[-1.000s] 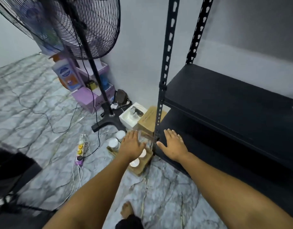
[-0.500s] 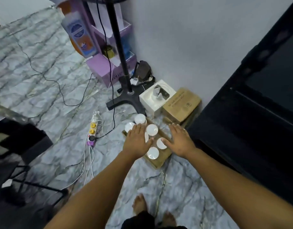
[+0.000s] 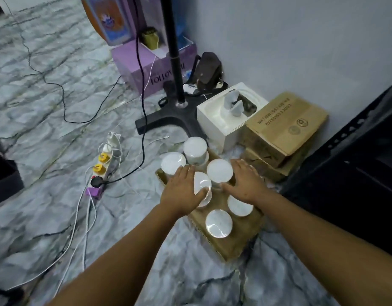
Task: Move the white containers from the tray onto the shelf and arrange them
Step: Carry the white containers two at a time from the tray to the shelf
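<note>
Six white containers (image 3: pixel 219 220) visible, all upright on the cardboard tray (image 3: pixel 237 241) on the marble floor (image 3: pixel 47 133), beside the dark shelf (image 3: pixel 356 173) at the right edge. None on the shelf yet, so the first pick just starting.

Left hand (image 3: pixel 182 191) spread flat, fingers straight, thumb across the lid of a middle container (image 3: pixel 200 183); holding nothing as yet. Right hand (image 3: pixel 245 182) likewise flat and open, thumb close beside the neighbouring container (image 3: pixel 219 171), though actual contact hard to judge from this angle.

Best to curl fingers well down each side wall rather than pinch the lid rim, since lids may lift off. Lift straight up, clear of the close-packed neighbours, especially the tall one (image 3: pixel 195 150) at the back. Keep the tray from sliding on smooth marble. Carry level and set down at the back of the shelf first, leaving the front free for later rows.
</note>
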A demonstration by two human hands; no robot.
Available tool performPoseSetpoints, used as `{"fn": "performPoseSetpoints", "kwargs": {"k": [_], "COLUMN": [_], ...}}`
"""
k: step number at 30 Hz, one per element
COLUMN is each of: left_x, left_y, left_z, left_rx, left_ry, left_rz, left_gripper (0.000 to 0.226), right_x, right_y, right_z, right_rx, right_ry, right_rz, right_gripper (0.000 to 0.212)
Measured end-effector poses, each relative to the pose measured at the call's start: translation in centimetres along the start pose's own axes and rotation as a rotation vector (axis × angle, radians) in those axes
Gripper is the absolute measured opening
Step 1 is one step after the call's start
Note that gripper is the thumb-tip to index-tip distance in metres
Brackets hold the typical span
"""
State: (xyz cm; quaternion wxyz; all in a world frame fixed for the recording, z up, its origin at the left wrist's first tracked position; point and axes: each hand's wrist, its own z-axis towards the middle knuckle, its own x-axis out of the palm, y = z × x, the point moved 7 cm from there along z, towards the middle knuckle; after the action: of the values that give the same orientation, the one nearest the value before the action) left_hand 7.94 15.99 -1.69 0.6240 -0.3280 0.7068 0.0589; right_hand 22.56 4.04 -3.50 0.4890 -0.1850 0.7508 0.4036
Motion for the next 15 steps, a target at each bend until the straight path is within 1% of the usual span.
{"fn": "performPoseSetpoints", "kwargs": {"k": [4, 10, 13, 15], "left_x": [5.2, 8.9, 9.6, 10.2], "left_y": [2.5, 3.9, 4.2, 4.7], "left_z": [2.1, 3.8, 4.1, 4.2], "left_rx": [0.027, 0.024, 0.033, 0.012], "left_ry": [-0.050, -0.107, -0.138, -0.154], "left_rz": [-0.007, -0.066, -0.160, -0.294], "left_gripper": [0.083, 0.098, 0.103, 0.106], "right_x": [3.9, 7.1, 8.5, 9.5], "right_y": [-2.4, -4.2, -5.4, -6.3], "right_z": [2.8, 5.6, 6.7, 7.0], "right_rx": [-0.022, -0.027, 0.019, 0.036], "right_ry": [-0.052, -0.033, -0.029, -0.053], "right_rz": [0.034, 0.135, 0.242, 0.338], "right_gripper": [0.084, 0.106, 0.113, 0.114]}}
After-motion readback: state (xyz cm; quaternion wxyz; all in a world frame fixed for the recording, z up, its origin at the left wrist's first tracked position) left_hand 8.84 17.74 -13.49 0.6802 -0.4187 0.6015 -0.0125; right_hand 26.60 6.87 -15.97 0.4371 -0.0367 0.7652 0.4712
